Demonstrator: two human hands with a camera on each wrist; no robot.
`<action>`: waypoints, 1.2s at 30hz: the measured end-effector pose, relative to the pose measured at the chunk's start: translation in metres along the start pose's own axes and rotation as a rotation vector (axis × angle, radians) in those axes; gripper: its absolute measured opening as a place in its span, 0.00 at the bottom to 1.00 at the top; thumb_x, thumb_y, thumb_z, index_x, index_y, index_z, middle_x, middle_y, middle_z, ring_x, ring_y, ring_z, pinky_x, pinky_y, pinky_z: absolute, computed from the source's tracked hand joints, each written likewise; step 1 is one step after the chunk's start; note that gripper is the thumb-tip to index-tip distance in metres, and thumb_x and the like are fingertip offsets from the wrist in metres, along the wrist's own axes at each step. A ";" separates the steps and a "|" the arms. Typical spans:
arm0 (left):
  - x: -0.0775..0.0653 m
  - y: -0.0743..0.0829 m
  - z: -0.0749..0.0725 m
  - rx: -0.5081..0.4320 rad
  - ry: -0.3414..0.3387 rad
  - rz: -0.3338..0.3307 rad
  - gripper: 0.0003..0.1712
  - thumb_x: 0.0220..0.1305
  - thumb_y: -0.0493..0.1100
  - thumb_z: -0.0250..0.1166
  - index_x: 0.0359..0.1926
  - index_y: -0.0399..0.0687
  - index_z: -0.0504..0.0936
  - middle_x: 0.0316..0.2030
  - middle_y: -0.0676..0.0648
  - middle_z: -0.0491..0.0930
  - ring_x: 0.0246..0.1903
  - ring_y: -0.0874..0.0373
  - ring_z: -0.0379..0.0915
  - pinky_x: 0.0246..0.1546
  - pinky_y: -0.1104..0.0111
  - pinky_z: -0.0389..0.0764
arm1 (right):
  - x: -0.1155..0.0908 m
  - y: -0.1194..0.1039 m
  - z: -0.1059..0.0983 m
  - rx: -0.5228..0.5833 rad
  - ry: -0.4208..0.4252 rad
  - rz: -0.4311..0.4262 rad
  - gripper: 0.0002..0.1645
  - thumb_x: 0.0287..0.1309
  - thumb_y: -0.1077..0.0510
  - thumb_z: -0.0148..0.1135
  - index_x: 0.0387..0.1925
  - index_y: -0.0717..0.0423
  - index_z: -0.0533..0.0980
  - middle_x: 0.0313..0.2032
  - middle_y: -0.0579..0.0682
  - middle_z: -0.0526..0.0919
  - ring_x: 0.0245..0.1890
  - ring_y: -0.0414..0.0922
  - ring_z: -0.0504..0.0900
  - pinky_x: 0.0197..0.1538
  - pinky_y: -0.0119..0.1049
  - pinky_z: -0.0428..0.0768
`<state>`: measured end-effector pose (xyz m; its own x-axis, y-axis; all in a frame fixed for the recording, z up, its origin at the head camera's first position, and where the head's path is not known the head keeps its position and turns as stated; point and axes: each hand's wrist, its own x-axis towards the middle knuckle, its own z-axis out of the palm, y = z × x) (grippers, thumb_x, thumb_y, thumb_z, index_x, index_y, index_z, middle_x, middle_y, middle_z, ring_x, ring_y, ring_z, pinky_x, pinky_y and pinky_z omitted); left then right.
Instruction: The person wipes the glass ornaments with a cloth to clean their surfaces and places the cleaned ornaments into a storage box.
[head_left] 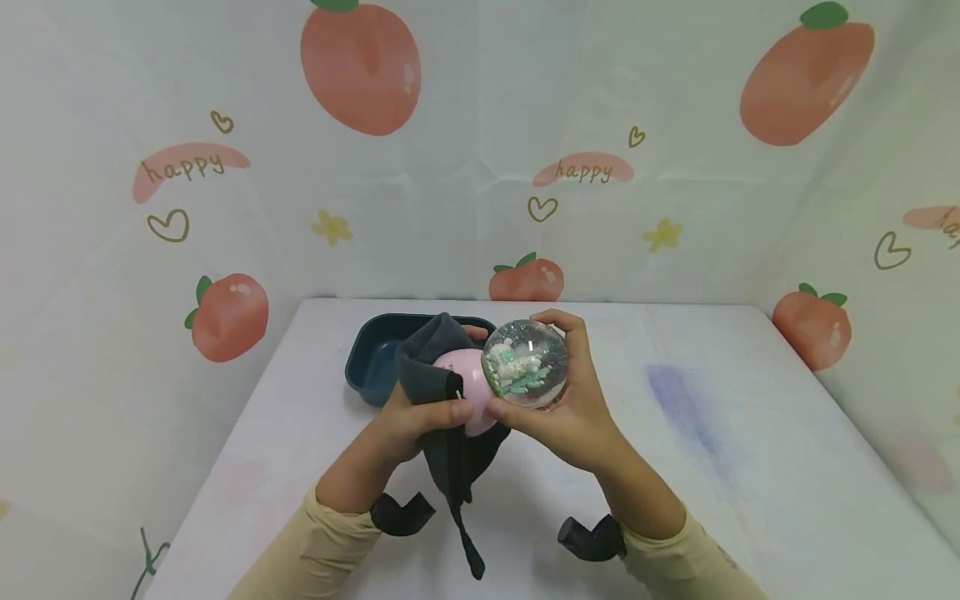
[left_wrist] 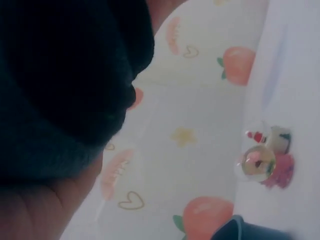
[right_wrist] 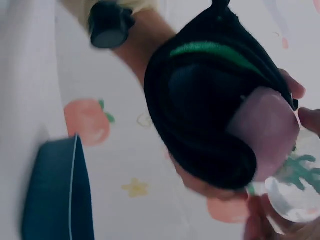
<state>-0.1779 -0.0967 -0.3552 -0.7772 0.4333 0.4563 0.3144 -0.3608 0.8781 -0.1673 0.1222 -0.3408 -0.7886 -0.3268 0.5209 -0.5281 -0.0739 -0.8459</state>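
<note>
- Currently, snow globe [head_left: 525,367] is held above table [head_left: 750,483], short of far edge, pink base [head_left: 467,373] partly in dark pouch [head_left: 422,367].
- Globe clasped by curled right grip [head_left: 572,421]; pouch pinched by left grip [head_left: 408,423].
- Could be dropped if smooth glass slips.

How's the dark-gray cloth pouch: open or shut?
Open: the pouch gapes, the pink base of a clear round snow globe at its mouth.
</note>
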 end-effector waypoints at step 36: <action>-0.002 0.010 -0.010 0.126 -0.101 -0.099 0.48 0.53 0.51 0.80 0.66 0.33 0.67 0.57 0.45 0.77 0.49 0.54 0.80 0.44 0.62 0.88 | 0.010 0.003 -0.030 -0.060 -0.300 -0.400 0.45 0.50 0.63 0.85 0.64 0.71 0.68 0.66 0.60 0.75 0.65 0.52 0.78 0.62 0.36 0.82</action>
<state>-0.1784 -0.1096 -0.3491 -0.7508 0.5448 0.3734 0.3097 -0.2090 0.9276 -0.1862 0.1474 -0.3342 -0.3996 -0.5411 0.7399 -0.7947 -0.1978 -0.5739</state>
